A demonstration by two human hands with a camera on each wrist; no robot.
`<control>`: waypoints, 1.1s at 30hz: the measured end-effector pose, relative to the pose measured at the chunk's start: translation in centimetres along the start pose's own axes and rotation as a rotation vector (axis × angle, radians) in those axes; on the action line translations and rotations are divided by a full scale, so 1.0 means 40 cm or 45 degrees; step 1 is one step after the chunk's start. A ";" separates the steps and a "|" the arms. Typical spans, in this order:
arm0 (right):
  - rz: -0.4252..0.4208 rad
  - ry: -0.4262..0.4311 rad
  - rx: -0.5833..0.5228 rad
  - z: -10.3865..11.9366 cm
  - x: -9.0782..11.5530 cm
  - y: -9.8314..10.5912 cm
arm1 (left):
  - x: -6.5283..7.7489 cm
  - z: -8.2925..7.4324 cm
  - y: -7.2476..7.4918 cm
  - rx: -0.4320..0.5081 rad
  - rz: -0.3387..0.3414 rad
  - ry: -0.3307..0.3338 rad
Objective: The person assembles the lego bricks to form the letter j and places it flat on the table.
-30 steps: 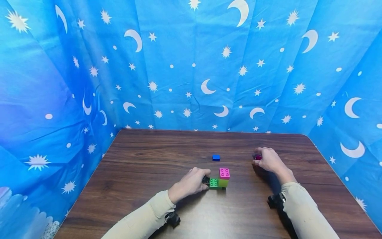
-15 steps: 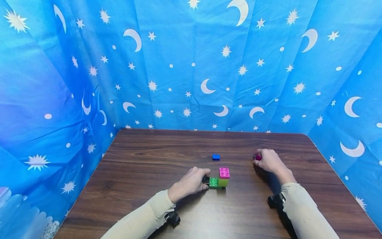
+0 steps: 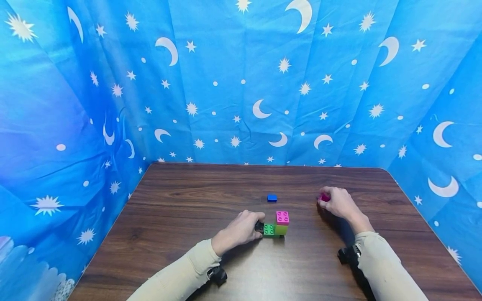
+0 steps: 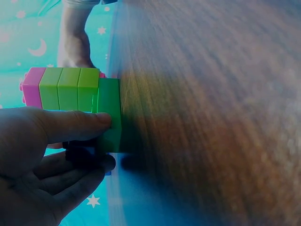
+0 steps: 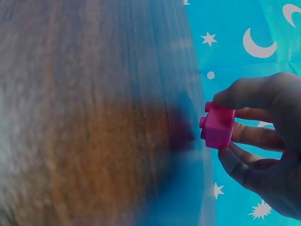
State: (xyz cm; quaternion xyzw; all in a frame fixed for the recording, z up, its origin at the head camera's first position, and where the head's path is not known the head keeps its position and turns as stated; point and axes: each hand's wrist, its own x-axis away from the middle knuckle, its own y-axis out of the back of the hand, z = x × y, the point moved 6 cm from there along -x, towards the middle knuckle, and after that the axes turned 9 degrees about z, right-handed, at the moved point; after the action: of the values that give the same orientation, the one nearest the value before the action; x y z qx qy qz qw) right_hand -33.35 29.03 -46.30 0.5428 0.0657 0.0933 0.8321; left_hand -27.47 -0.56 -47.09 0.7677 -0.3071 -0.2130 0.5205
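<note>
My left hand (image 3: 241,230) grips the black brick (image 3: 259,227) at the left end of a toy-brick build, its thumb lying along the green brick (image 4: 110,99). On the right of that green brick rise stacked lime bricks (image 4: 68,89), topped by a pink brick (image 3: 282,218) with studs up. Farther right, my right hand (image 3: 340,202) pinches a magenta brick (image 5: 220,126) between thumb and fingers. In the right wrist view its studs face the table, and a gap shows between brick and tabletop.
A small blue brick (image 3: 272,198) lies on the brown wooden table (image 3: 196,188) behind the build. Blue cloth (image 3: 226,83) with moons and stars hangs behind the table and along both sides.
The magenta brick shows more between my right fingers, and its tilt has altered slightly. My left hand and the build stay almost still.
</note>
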 end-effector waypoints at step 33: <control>-0.095 0.101 -0.202 0.054 0.011 0.011 | 0.001 -0.004 0.004 -0.001 0.004 -0.001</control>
State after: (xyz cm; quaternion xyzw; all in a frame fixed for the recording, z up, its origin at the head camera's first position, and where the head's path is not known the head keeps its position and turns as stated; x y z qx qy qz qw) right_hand -32.50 27.37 -45.03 0.4684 0.1112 0.0887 0.8720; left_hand -27.39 -0.53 -46.89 0.7669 -0.3084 -0.2128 0.5210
